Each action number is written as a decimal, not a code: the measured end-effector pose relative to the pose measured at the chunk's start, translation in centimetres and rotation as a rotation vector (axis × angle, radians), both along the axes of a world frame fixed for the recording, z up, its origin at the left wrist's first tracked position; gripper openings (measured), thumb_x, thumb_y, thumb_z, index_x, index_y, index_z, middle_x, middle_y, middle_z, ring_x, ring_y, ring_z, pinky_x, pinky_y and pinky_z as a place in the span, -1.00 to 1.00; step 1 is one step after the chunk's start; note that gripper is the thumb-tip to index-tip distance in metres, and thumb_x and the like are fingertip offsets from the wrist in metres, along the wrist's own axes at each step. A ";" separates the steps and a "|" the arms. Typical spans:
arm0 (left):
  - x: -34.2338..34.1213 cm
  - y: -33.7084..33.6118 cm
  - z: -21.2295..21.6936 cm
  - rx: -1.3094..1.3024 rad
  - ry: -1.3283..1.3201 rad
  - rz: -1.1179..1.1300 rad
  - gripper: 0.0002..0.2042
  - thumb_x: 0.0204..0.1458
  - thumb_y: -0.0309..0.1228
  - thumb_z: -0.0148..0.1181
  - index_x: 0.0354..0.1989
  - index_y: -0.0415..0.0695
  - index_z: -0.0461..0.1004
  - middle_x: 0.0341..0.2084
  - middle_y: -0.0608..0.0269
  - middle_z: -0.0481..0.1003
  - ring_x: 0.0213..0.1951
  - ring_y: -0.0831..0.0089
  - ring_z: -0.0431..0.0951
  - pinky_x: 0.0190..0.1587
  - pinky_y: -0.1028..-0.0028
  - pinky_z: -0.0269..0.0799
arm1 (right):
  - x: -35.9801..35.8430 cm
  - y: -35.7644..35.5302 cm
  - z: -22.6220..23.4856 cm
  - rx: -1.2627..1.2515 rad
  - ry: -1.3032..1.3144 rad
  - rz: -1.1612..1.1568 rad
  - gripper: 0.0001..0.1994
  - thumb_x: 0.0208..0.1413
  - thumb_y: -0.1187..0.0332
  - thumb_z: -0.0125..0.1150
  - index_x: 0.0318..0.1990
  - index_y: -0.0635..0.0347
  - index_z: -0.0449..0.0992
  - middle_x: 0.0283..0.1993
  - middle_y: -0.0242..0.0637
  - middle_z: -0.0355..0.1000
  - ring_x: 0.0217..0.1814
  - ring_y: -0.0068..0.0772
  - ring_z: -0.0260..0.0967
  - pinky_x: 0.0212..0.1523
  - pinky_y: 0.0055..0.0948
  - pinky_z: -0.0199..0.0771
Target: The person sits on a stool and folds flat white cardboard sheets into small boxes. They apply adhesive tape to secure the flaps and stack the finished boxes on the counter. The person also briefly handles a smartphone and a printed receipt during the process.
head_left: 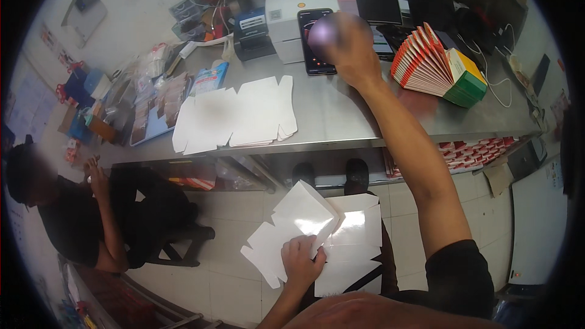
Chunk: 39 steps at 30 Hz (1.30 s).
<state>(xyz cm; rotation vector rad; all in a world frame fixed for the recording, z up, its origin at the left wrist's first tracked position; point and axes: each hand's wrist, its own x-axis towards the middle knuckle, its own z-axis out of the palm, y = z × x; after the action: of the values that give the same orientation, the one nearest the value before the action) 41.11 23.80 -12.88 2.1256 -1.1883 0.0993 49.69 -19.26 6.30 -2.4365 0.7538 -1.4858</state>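
Observation:
On my lap lie glossy white die-cut cardboard sheets (359, 248), with notched flaps and one panel folded up. My left hand (303, 261) holds the cardboard near that fold, fingers on top and thumb to the right. My right arm stretches forward over the metal table. At its end my right hand (356, 58) is beside a black smartphone (309, 64), which leans against a white label printer (301, 9). A purple blurred patch covers the fingertips, so whether they touch the phone is hidden.
A stack of white cardboard blanks (237, 113) lies on the metal table (332, 109). Fanned red-and-white cartons (423, 64) stand right, by a green-yellow box (466, 85). Bagged goods and a blue tray (152, 128) sit left. A seated person (73, 213) is at far left.

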 end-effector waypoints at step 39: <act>-1.8 0.6 5.4 -0.194 0.149 -0.074 -0.75 -0.03 -0.63 0.34 -0.13 -0.22 0.64 -0.18 0.10 0.60 -0.12 0.14 0.59 -0.04 0.27 0.52 | -18.3 33.3 -16.5 1.419 -0.271 0.553 -0.71 0.43 0.32 0.04 0.13 0.35 0.48 -0.14 -0.23 0.55 -0.19 -0.56 0.49 -0.19 -0.46 0.53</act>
<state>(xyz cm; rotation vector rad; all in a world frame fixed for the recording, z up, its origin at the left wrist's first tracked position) 39.33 24.44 -7.52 1.8847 -1.1206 0.0209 31.38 14.03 -10.21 -1.1568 0.6254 -0.5956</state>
